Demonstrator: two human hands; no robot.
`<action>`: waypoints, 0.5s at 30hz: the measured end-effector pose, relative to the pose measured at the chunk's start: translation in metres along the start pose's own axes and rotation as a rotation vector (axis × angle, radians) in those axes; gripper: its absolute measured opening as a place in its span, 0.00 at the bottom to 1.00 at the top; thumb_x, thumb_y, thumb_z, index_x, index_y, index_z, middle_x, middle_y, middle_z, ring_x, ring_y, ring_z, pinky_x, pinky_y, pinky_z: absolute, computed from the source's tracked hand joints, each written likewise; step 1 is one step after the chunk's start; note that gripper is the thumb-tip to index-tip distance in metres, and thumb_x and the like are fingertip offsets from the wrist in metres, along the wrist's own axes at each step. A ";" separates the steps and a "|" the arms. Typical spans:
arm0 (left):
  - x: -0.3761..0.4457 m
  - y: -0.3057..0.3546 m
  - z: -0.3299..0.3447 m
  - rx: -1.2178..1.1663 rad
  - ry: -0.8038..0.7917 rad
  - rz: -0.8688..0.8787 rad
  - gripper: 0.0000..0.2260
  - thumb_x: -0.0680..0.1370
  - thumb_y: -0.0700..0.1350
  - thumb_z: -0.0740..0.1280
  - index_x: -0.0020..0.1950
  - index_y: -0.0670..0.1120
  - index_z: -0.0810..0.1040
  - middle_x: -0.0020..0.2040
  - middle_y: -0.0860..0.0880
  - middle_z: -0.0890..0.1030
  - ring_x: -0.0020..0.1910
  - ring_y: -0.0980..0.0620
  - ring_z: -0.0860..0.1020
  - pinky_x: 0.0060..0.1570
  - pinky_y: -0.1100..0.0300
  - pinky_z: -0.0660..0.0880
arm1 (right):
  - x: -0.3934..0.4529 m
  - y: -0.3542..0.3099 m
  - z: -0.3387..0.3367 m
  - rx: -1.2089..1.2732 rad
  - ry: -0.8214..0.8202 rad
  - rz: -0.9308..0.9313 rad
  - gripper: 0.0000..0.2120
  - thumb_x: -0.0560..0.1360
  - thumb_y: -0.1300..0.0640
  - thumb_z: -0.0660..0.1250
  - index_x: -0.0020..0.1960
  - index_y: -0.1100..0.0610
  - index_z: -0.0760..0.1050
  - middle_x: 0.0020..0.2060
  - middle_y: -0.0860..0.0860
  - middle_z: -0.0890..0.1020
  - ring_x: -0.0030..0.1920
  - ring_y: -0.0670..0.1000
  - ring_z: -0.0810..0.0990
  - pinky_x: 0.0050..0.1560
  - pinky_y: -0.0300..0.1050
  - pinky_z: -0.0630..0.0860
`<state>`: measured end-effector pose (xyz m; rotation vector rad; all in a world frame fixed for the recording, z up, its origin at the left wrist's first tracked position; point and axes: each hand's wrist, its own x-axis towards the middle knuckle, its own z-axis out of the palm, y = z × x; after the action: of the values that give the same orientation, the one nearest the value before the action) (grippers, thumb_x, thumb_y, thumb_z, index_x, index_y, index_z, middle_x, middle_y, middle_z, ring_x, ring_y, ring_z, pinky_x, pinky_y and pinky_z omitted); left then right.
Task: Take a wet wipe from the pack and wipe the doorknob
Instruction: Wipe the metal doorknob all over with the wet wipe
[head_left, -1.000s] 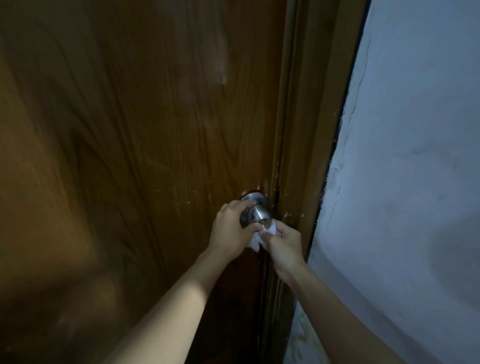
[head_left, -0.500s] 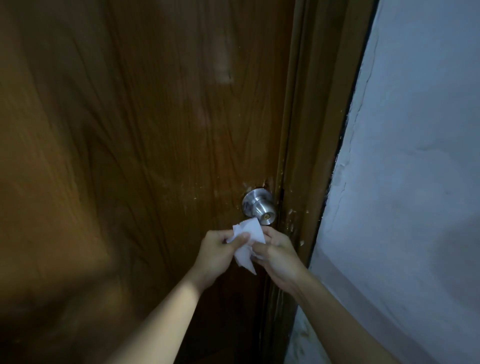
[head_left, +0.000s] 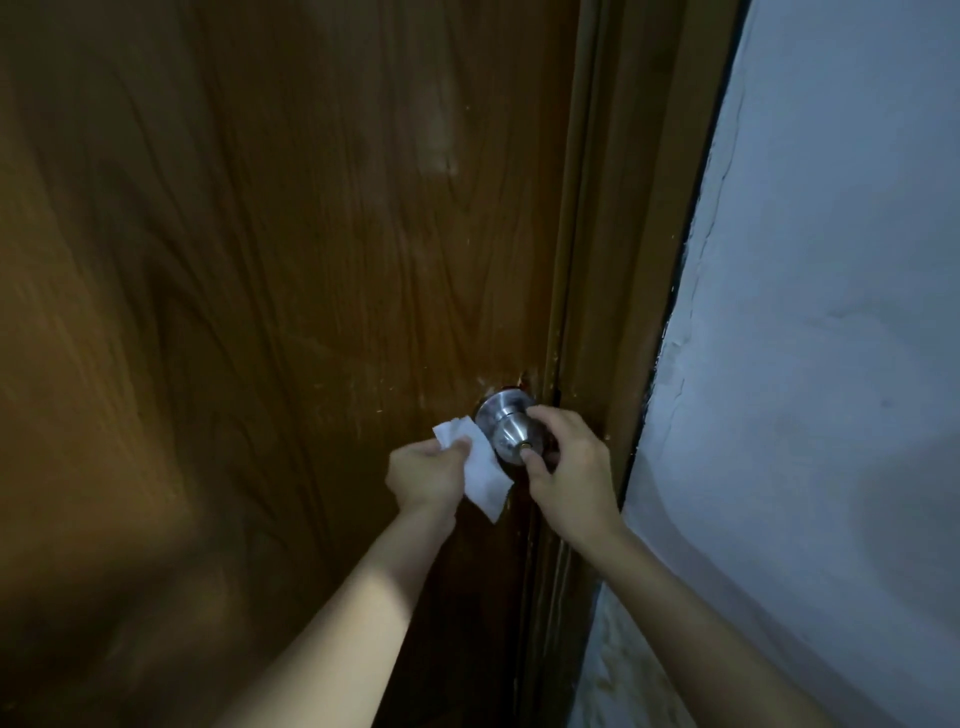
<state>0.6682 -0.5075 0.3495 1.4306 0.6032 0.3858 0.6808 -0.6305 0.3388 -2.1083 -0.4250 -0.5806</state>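
Note:
A round steel doorknob sticks out of the brown wooden door near its right edge. My left hand pinches a white wet wipe, which hangs against the knob's left side. My right hand wraps the knob from the right, with its fingers over the top and the thumb at the front face. The wipe pack is not in view.
The wooden door frame runs down right of the knob. A pale blue-grey wall with cracked paint fills the right side.
Both hands held the wipe below the knob half a second ago. Now the left hand alone holds it at the knob's left, and the right hand has moved up onto the knob.

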 end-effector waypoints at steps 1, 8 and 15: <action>0.001 0.001 0.005 0.000 -0.044 -0.048 0.10 0.73 0.39 0.68 0.33 0.46 0.73 0.35 0.47 0.77 0.38 0.49 0.77 0.48 0.51 0.78 | 0.001 0.000 0.002 0.004 -0.014 -0.008 0.20 0.71 0.68 0.66 0.63 0.60 0.72 0.61 0.55 0.77 0.60 0.51 0.75 0.58 0.36 0.71; -0.014 -0.007 0.012 0.048 -0.302 0.279 0.13 0.78 0.48 0.60 0.42 0.44 0.81 0.37 0.44 0.83 0.37 0.55 0.81 0.38 0.62 0.77 | 0.000 0.006 0.006 0.053 0.015 0.041 0.17 0.75 0.67 0.62 0.62 0.58 0.73 0.60 0.54 0.79 0.58 0.44 0.73 0.52 0.24 0.64; -0.011 -0.031 0.004 0.366 -0.321 0.625 0.12 0.79 0.47 0.58 0.45 0.45 0.80 0.33 0.45 0.80 0.28 0.59 0.76 0.28 0.69 0.69 | 0.002 0.014 0.002 0.068 -0.007 0.060 0.16 0.74 0.66 0.64 0.61 0.57 0.73 0.58 0.55 0.80 0.53 0.43 0.74 0.42 0.15 0.64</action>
<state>0.6589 -0.5209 0.3211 1.9807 -0.0569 0.5349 0.6902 -0.6362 0.3291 -2.0513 -0.3787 -0.5178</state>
